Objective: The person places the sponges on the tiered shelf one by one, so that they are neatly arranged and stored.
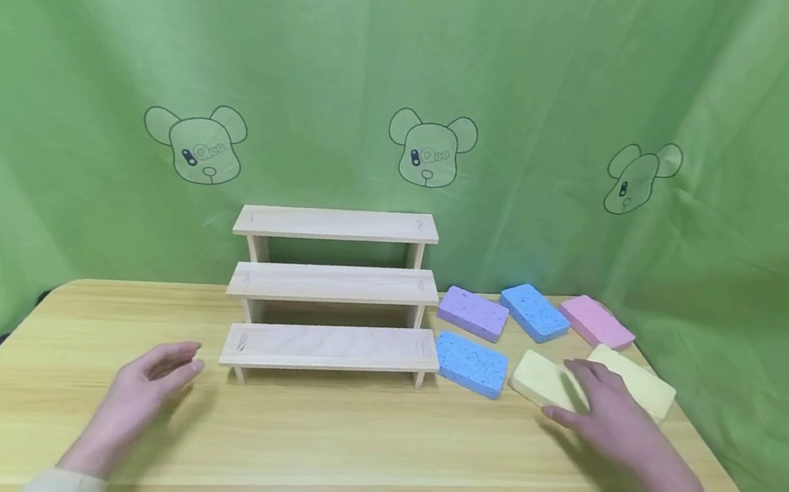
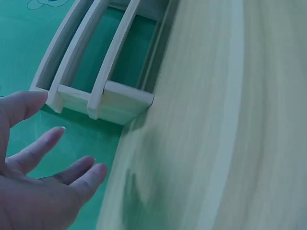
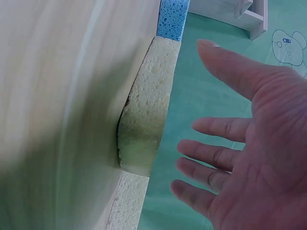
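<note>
Right hand (image 1: 613, 415) hovers, fingers parted, over the nearer yellow sponge (image 1: 541, 377)

Six sponges lie on one table: two pale yellow, two blue, one purple and one pink. The nearer blue sponge (image 1: 471, 364) sits just beside the lowest step of a single wooden rack (image 1: 330, 348), which has three steps. Behind it are the purple sponge (image 1: 472, 313), the farther blue sponge (image 1: 534, 313) and the pink sponge (image 1: 596, 321), while the farther yellow sponge (image 1: 636, 381) lies to the right of its twin.

The right hand is empty, its fingers nearly straight and spread, the thumb well away from them; the right wrist view shows space between the fingertips and the nearer yellow sponge. The left hand (image 1: 148, 384) is also empty, fingers loosely bent and apart, near the left end of the rack and above the table (image 1: 333, 464).

The sponges are flat, rectangular blocks, their faces pitted with pores. The rack is pale, bare wood, with long thin boards rising stepwise on upright side pieces. Light, streaked wood grain runs across the tabletop. Around it hangs a softly creased green curtain (image 1: 318, 34) printed with round-eared animal heads, five of them in the head view.
</note>
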`<state>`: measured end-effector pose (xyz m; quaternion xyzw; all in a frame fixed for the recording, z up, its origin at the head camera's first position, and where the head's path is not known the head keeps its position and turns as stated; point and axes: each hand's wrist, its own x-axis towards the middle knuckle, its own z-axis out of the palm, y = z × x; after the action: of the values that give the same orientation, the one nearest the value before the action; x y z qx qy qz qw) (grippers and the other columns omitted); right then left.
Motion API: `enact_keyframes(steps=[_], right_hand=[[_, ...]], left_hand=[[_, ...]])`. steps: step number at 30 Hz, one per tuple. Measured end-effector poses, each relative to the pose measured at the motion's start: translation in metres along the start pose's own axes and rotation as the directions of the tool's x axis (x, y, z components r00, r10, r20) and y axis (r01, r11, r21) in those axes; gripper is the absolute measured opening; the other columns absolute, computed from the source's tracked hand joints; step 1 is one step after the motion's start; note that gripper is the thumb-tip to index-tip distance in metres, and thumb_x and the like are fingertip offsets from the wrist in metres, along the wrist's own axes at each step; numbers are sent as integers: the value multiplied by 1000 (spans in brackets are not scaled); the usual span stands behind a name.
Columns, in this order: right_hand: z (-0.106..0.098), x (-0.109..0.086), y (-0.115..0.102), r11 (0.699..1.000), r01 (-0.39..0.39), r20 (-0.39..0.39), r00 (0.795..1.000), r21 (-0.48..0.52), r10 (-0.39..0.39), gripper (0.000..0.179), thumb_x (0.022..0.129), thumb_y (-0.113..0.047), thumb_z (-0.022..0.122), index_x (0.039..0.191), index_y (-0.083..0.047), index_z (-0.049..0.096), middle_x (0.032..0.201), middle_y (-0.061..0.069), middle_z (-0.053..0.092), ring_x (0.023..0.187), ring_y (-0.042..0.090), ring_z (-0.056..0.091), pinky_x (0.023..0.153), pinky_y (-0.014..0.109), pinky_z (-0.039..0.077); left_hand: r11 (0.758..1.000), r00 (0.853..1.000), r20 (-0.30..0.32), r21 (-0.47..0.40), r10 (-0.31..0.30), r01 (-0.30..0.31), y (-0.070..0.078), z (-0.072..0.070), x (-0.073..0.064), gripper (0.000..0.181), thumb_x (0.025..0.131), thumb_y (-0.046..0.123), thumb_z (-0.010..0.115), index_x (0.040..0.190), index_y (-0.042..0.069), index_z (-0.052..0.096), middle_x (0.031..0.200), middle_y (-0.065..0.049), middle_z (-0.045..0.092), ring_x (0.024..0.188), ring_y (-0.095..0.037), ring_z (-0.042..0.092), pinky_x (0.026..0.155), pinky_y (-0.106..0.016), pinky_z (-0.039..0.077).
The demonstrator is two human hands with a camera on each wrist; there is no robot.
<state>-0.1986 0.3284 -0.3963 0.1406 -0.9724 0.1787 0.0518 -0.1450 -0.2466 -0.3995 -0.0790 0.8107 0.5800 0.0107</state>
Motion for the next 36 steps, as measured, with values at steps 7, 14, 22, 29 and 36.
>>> enact_keyframes(steps=[7,14,22,29,36], right_hand=[[1,0,4,999,-36,34,999,15,35,102,82,-49,76,143,17,28,138,43,31,124,60,30,103,73,26],[2,0,10,997,-72,57,996,35,70,104,81,-40,79,141,22,21,137,47,26,122,63,29,103,74,25],[4,-2,10,997,-56,44,998,61,53,92,79,-29,81,138,20,31,136,43,31,121,61,32,102,73,27],[7,-1,13,998,-45,57,997,37,43,87,79,-24,80,136,21,32,132,45,33,117,61,34,101,74,29],[7,1,17,1000,-30,63,998,8,29,80,80,-21,79,132,23,37,129,45,37,115,61,39,100,72,33]], left_hand=[[962,998,56,-270,-16,30,-4,12,14,57,99,19,61,146,-2,37,148,-19,37,126,-23,49,105,-26,43],[867,995,96,-493,-32,75,-5,26,28,55,99,9,57,146,-7,33,148,-19,35,118,-14,55,109,-30,40],[827,993,96,-550,-76,116,-5,35,35,51,94,6,65,140,-4,45,148,-15,36,114,-14,57,107,-30,43],[814,992,92,-568,-87,125,-11,38,37,46,94,2,63,138,-4,49,152,-16,34,113,-11,58,106,-29,44],[810,991,92,-573,-92,129,-13,37,38,34,94,0,60,128,3,61,151,-17,34,112,-11,59,106,-29,44]])
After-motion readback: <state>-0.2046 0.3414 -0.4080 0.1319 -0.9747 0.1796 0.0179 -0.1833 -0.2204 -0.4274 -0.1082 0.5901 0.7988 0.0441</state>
